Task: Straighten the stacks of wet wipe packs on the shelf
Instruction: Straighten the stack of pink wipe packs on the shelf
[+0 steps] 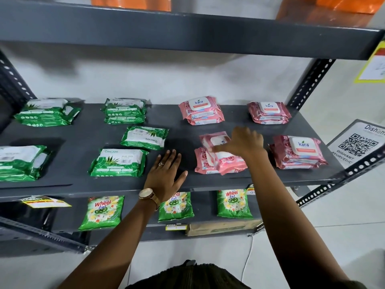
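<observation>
From the head camera, the right hand (245, 142) is reaching over the front-middle pink stack (218, 159) on the grey shelf (73, 184), fingers spread and pressing on its skewed top pack (214, 140), whose long axis is running diagonally across the packs beneath. The left hand (166, 176) is lying flat and open on bare shelf just left of that stack, holding nothing. Lids on neighbouring pink stacks are reading "kara" (303, 144), green packs "ORIGAMI" (118, 162), and pouches below "Wheel 2in1" (233, 203).

"kara" pink packs (298, 152), "ORIGAMI" green packs (118, 162)
</observation>
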Action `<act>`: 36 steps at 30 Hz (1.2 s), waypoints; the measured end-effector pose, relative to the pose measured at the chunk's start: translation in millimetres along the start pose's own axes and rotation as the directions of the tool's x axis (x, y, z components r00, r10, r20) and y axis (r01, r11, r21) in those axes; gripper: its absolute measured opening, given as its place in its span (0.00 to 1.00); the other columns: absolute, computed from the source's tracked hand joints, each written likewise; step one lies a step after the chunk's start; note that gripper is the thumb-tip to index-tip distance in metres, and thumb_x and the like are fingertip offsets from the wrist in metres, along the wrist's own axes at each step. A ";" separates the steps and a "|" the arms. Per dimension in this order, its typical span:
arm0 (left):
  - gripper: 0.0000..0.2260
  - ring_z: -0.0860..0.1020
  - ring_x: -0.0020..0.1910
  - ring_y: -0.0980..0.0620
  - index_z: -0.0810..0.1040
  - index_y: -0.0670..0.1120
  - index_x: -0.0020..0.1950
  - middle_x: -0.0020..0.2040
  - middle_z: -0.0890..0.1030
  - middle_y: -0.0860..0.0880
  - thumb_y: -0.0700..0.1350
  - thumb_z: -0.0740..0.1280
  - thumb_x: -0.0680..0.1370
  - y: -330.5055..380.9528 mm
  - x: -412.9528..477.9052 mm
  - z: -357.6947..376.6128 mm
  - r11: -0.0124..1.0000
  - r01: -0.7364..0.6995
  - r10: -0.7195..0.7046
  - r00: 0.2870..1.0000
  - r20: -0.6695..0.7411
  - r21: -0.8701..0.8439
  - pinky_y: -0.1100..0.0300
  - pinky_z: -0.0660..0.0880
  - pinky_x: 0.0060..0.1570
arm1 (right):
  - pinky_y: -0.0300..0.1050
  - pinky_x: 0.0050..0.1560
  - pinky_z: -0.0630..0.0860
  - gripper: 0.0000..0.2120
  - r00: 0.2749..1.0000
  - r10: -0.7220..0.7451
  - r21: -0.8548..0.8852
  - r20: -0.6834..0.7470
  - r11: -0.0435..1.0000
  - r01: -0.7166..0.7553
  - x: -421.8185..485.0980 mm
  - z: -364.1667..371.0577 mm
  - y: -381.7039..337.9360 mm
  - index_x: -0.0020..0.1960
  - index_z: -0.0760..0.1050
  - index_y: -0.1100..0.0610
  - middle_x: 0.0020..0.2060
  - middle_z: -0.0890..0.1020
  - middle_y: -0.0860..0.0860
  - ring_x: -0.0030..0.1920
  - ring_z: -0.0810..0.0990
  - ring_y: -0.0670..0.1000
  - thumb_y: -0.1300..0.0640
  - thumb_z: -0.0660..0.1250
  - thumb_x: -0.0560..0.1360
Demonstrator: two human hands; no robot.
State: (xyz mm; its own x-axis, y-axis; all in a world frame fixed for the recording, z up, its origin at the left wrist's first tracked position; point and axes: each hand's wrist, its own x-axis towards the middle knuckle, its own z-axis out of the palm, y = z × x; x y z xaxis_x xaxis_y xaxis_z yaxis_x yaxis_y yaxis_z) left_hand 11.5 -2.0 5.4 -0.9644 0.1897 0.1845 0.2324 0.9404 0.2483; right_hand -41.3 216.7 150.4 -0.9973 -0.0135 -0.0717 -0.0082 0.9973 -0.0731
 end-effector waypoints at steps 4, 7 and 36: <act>0.30 0.53 0.77 0.47 0.57 0.46 0.75 0.77 0.58 0.45 0.60 0.49 0.77 0.0 1.1 -0.6 1.000 -0.003 0.003 1.000 0.010 -0.006 0.54 0.43 0.74 | 0.44 0.38 0.69 0.38 0.980 0.186 0.115 -0.064 0.977 -0.178 -11.1 1.3 -6.0 0.36 0.71 0.61 0.39 0.78 0.57 0.44 0.81 0.59 0.23 0.55 0.64; 0.30 0.52 0.77 0.48 0.56 0.46 0.75 0.77 0.57 0.45 0.61 0.48 0.77 -0.2 1.0 -1.1 1.000 0.003 -0.003 1.000 0.027 0.000 0.53 0.43 0.74 | 0.48 0.43 0.70 0.20 0.983 0.086 0.107 -0.161 0.992 -0.069 -5.0 -2.9 8.9 0.50 0.74 0.62 0.50 0.80 0.61 0.54 0.79 0.64 0.44 0.59 0.78; 0.30 0.55 0.77 0.46 0.59 0.44 0.74 0.76 0.60 0.43 0.59 0.50 0.77 3.0 -2.0 -5.7 1.000 -0.017 0.017 1.000 0.006 -0.026 0.52 0.47 0.75 | 0.53 0.55 0.79 0.40 0.949 -0.292 0.171 0.117 0.947 0.270 0.6 0.2 15.8 0.65 0.72 0.58 0.61 0.80 0.56 0.57 0.80 0.58 0.42 0.78 0.59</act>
State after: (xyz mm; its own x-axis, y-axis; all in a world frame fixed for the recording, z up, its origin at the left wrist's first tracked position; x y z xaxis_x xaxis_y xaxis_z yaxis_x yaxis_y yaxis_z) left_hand 14.8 -1.1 11.2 -0.9609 0.2077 0.1832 0.2522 0.9294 0.2694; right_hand -42.0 232.5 149.0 -0.9358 -0.3126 -0.1631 -0.2651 0.9288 -0.2587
